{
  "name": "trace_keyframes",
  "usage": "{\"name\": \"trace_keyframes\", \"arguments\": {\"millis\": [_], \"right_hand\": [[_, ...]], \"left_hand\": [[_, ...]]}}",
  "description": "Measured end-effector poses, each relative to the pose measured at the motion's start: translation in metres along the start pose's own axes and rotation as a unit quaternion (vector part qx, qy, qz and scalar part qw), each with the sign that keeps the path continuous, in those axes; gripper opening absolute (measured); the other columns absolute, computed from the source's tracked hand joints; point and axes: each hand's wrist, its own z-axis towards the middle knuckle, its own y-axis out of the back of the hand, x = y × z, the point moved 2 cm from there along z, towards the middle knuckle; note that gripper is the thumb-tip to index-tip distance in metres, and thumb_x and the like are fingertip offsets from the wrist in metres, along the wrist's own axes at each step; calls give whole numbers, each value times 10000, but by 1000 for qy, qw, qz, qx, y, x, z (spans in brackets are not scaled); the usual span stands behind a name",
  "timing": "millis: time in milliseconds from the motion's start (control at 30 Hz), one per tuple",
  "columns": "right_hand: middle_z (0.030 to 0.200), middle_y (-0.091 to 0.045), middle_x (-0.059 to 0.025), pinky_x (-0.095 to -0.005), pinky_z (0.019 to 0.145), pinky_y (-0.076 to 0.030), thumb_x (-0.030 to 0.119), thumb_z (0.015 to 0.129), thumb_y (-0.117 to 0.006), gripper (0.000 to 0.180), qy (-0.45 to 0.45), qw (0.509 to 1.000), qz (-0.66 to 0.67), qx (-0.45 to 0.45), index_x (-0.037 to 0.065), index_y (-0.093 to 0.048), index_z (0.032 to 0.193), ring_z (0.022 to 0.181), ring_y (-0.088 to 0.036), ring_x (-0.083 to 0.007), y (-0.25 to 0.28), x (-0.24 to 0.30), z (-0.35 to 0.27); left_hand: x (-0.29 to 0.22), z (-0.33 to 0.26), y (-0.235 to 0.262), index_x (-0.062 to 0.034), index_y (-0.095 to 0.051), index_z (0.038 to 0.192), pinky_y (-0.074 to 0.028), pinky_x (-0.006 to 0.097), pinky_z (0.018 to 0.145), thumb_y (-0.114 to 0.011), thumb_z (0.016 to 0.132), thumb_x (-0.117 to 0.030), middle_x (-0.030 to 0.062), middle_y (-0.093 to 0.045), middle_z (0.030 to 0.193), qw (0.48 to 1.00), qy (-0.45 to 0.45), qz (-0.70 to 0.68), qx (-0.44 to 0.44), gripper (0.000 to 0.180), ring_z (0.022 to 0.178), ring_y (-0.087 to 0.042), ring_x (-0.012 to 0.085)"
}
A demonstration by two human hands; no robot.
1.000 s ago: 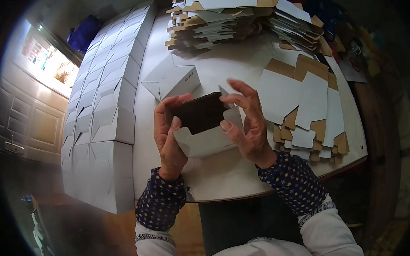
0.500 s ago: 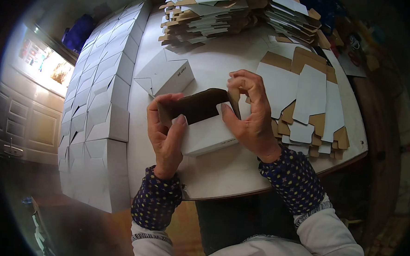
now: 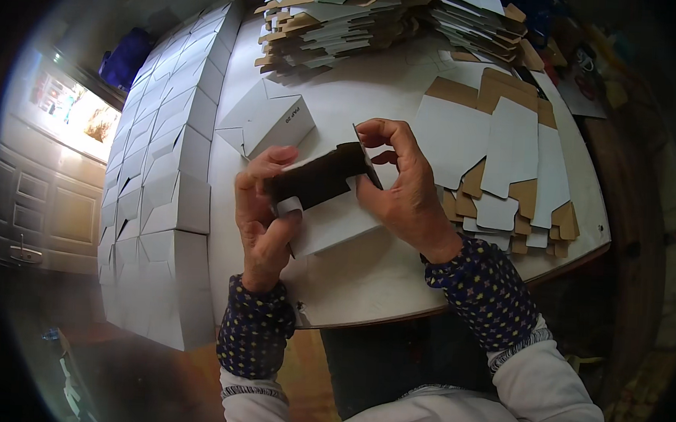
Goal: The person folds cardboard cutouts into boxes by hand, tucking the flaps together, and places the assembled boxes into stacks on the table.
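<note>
- Fingers of the bare right hand [image 3: 408, 192] have come leftward over the last half second, bringing the thin upright end flap [image 3: 372, 174] nearly edge-on to my view; over on the bare left hand [image 3: 257, 226], the thumb has bent lower.
- Right now I've got that flap pinched between the right thumb and fingers, while the left hand clasps the opposite end, thumb on the near side, fingers around the far side.
- Between the palms sits the white rectangular cardboard carton [image 3: 333, 222], tilted, its dark mouth facing up at me; it's over the near part of the pale tabletop [image 3: 341, 288], though I can't tell whether it touches.
- I'd call it very light, its thin board stiff along the folds but springy at the flaps; a hard squeeze mid-wall would likely buckle it. Dry and grippy enough, I judge.
- Best hold, to my eye: corners and creased edges, flaps by fingertip only.
- Just beyond stands a closed white box-shaped carton [image 3: 273, 131]; off left, rows of closed white cartons [image 3: 161, 152].
- Right, flat white-and-brown cardboard blanks [image 3: 513, 155] overlap; far back, a tall stack of flattened cartons [image 3: 340, 31].
</note>
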Motion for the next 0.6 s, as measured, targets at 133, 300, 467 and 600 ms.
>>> {"name": "trace_keyframes", "arguments": {"millis": [133, 300, 467, 600], "right_hand": [[1225, -583, -65, -322, 972, -462, -81, 749, -601, 553, -6, 1000, 23, -8, 60, -548, 1281, 1084, -570, -189, -1, -5, -1], [1220, -580, -74, -322, 975, -459, -67, 741, -607, 568, -5, 999, 51, -5, 61, -540, 1291, 1090, -565, -195, -2, -9, -1], [1220, -579, -82, -325, 978, -460, -55, 734, -621, 586, 13, 999, 48, 2, 62, -534, 1303, 1088, -565, -197, -3, -8, 1], [1218, -579, -83, -329, 987, -459, -49, 730, -629, 594, 20, 1000, 17, 1, 63, -534, 1306, 1087, -564, -198, -4, -8, 1]], "left_hand": [[-3, 2, -1, -96, -591, 1232, -358, 416, 1154, -500, 778, 35, 108, -533, 1388, 997, -10, 71, 20, 481, 1291, -494, 267], [-3, 0, -1, -87, -629, 1185, -360, 419, 1152, -555, 842, 22, 114, -539, 1381, 991, 29, 122, -37, 367, 1304, -490, 270], [1, -3, 2, -107, -632, 1245, -360, 429, 1157, -560, 911, -14, 118, -538, 1405, 995, 58, 58, -51, 354, 1324, -483, 273], [9, -2, 6, -164, -624, 1320, -363, 444, 1164, -491, 988, -78, 115, -533, 1454, 999, 26, 3, -36, 368, 1354, -466, 271]]}}
